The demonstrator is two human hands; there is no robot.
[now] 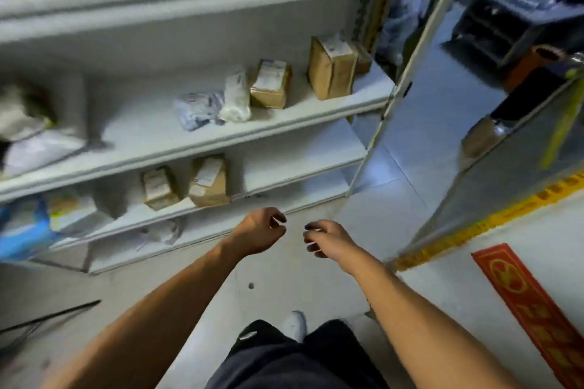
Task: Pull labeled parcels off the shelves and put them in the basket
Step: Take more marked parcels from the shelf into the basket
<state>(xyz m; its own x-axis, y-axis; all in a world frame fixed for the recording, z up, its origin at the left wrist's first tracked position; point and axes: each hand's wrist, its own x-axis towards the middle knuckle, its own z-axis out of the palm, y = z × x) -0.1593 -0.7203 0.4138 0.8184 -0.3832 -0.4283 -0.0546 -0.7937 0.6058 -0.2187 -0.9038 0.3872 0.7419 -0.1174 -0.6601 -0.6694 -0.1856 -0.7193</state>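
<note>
1. both hands hang empty in front of the shelving: the left hand [260, 230] and the right hand [328, 238] have loosely curled fingers, each grip released with nothing in it
2. labelled parcels remain on the shelves [202, 139]: a tall brown box [331, 71] and a smaller brown box [271, 84] on the middle level, two small cartons [186, 185] on the level below, nearest the hands
3. no basket is in view, so how many parcels are already collected cannot be told; most of the picking appears left to do
4. grey floor [284, 278], a red mat [534, 303] at right, yellow tape [474, 227] along a metal panel
</note>
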